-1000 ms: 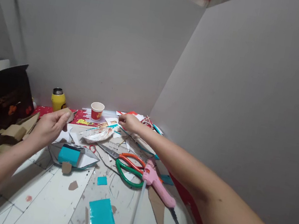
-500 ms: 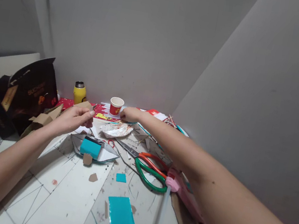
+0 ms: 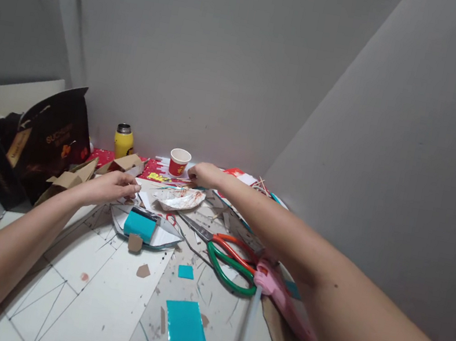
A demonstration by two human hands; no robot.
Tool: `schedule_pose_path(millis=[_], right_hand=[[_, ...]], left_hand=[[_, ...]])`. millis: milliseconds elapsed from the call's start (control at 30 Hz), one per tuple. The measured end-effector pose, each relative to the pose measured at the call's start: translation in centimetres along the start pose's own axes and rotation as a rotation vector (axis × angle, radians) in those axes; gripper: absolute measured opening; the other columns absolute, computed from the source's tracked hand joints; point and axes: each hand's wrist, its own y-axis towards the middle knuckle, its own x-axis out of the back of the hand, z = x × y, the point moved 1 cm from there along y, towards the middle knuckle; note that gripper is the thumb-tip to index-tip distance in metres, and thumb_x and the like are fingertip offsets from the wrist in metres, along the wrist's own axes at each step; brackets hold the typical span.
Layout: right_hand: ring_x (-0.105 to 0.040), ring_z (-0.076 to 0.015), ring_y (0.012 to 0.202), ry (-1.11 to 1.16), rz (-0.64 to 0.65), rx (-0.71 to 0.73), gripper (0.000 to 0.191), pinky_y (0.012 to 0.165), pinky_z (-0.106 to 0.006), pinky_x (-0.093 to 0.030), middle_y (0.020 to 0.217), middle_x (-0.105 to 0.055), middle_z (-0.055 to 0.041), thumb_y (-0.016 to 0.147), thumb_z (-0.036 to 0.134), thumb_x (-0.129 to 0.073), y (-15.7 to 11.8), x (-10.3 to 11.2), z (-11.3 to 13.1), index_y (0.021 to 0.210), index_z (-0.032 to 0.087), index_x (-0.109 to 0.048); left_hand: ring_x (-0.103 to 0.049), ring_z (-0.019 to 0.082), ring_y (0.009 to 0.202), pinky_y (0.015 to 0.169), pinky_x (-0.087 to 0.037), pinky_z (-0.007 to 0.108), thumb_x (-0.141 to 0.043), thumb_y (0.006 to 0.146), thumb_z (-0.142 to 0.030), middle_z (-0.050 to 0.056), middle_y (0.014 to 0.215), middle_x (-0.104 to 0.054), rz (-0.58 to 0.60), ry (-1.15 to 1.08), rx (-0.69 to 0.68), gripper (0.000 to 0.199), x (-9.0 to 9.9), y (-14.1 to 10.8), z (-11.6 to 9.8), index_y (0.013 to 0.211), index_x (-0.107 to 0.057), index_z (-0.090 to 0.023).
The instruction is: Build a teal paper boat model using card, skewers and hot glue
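Paper cup [image 3: 178, 164] stands upright just left of the curled fingers of the right hand [image 3: 206, 175], likely set back to avoid knocks, with cardboard [image 3: 126, 162] beyond the loosely bent fingers of the left hand [image 3: 113, 186]; I cannot tell whether either grips anything.

Table [image 3: 107, 305]: pale, stained, pen-lined, bearing orange-and-green-handled scissors [image 3: 213, 240].
Pink glue gun [image 3: 282, 299]: right of the scissors, touching their handles.
Boat-shaped paper [image 3: 165, 237]: left of the scissors.
Teal squares [image 3: 186, 326]: in front of the scissors.
Brown scrap [image 3: 144, 271]: front-left of the scissors.
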Motion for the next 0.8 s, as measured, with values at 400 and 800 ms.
schedule_pose_path(millis=[400, 800], right_hand=[[-0.064, -0.0168, 0.086, 0.572, -0.468, 0.002, 0.026, 0.073, -0.035, -0.055, 0.106, -0.063, -0.0061, 0.093, 0.032, -0.057, -1.2, 0.8, -0.7, 0.112, 0.014, -0.059], [-0.058, -0.0101, 0.056, 1.092, -0.855, -0.013, 0.02, 0.048, -0.022, -0.045, 0.072, -0.067, -0.0029, 0.079, 0.033, -0.065, -8.4, 4.7, 1.3, 0.07, 0.02, -0.053]], left_hand=[[-0.066, 0.023, 0.089, 0.079, -0.049, 0.03, -0.055, 0.076, -0.055, 0.005, 0.088, -0.073, -0.091, 0.047, 0.001, 0.036, 0.7, -0.6, -1.1, 0.081, -0.065, -0.02], [-0.062, 0.019, 0.073, 0.064, -0.044, 0.025, -0.06, 0.073, -0.051, 0.003, 0.078, -0.07, 0.098, 0.12, 0.078, 0.034, 1.4, -0.8, 0.1, 0.082, -0.069, -0.019]])
